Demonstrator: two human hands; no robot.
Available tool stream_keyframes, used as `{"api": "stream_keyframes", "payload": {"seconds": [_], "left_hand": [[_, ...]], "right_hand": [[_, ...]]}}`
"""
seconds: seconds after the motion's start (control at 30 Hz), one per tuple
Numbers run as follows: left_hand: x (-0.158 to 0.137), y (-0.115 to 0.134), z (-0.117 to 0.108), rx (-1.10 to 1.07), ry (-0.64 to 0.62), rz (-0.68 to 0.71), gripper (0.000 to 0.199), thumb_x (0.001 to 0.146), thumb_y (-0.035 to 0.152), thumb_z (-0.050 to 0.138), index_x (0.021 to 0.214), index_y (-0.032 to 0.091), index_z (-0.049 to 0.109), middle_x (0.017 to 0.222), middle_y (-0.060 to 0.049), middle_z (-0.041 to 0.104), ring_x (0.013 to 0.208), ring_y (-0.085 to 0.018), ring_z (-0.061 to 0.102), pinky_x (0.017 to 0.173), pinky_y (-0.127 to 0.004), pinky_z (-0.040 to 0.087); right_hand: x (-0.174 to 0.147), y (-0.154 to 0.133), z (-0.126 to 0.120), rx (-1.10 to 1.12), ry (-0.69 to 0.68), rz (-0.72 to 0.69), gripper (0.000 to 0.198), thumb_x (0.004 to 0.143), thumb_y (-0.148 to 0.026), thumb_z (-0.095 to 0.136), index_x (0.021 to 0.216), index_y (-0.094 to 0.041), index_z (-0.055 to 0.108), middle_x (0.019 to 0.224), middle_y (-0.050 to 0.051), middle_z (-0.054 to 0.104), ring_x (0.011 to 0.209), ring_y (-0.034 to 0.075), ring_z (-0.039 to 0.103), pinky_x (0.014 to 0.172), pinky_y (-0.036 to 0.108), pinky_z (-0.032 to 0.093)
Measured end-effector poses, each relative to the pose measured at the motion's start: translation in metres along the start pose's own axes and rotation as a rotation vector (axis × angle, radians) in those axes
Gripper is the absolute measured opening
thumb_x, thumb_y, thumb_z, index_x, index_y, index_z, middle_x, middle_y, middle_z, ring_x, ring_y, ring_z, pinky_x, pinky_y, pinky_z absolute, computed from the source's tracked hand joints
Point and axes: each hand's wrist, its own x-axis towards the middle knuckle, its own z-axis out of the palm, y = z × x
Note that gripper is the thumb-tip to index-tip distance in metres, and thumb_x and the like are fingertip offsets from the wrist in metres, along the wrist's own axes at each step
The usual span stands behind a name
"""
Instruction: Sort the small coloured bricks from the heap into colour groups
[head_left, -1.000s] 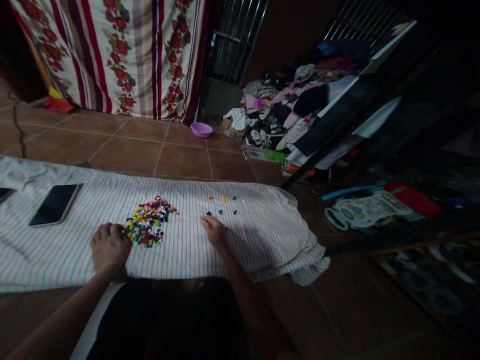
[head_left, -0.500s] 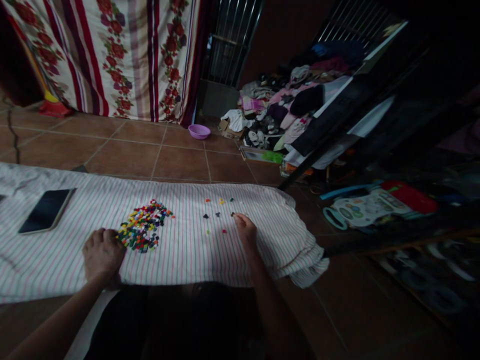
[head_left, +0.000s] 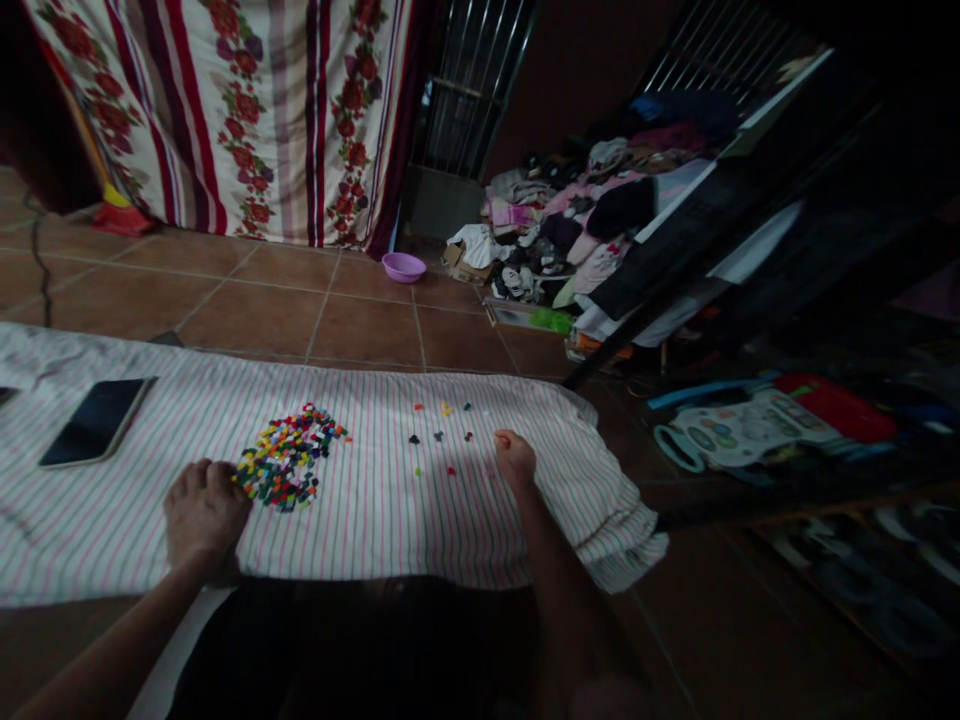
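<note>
A heap of small multicoloured plastic pieces (head_left: pixel 289 455) lies on a striped cloth (head_left: pixel 375 530). My left hand (head_left: pixel 206 510) rests on the cloth at the heap's left edge, fingers curled and their ends hidden. To the right, several pieces lie apart in loose rows, among them a yellow piece (head_left: pixel 447 408), a black piece (head_left: pixel 414 440) and a dark red piece (head_left: pixel 469 436). My right hand (head_left: pixel 517 458) is just right of these rows, fingertips pinched together. Whatever it holds, if anything, is too small to make out.
A phone (head_left: pixel 97 422) lies on the cloth at the left. Beyond, on the tiled floor, are a purple basin (head_left: pixel 403 267) and a pile of clothes and shoes (head_left: pixel 555 220). A toy panel (head_left: pixel 727 430) sits at the right, near a dark slanting post (head_left: pixel 622 335).
My right hand has moved right, away from the dark red piece, which now shows uncovered on the cloth. My left hand has stayed beside the heap. The view has shifted slightly.
</note>
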Motion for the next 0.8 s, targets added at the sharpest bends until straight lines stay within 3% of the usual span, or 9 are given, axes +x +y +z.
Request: {"api": "stream_keyframes", "payload": {"seconds": [0.37,0.8], "left_hand": [[0.000,0.002,-0.004,0.027,0.012,0.023,0.025,0.088,0.022,0.041,0.101,0.012,0.060,0.105,-0.016,0.059,0.107,-0.030,0.054,0.091,-0.044,0.043],[0.000,0.002,-0.002,0.021,0.018,0.011,0.024,0.087,0.022,0.042,0.100,0.012,0.060,0.106,-0.016,0.060,0.109,-0.032,0.054,0.092,-0.044,0.044]], "right_hand": [[0.008,0.001,0.001,-0.063,-0.050,-0.014,0.034,0.085,-0.015,0.046,0.109,-0.017,0.069,0.093,0.008,0.069,0.087,0.018,0.061,0.072,0.024,0.040],[0.011,0.006,0.001,0.077,-0.030,-0.099,0.019,0.071,-0.015,0.050,0.083,-0.018,0.065,0.083,0.005,0.064,0.078,0.017,0.058,0.076,0.027,0.043]]}}
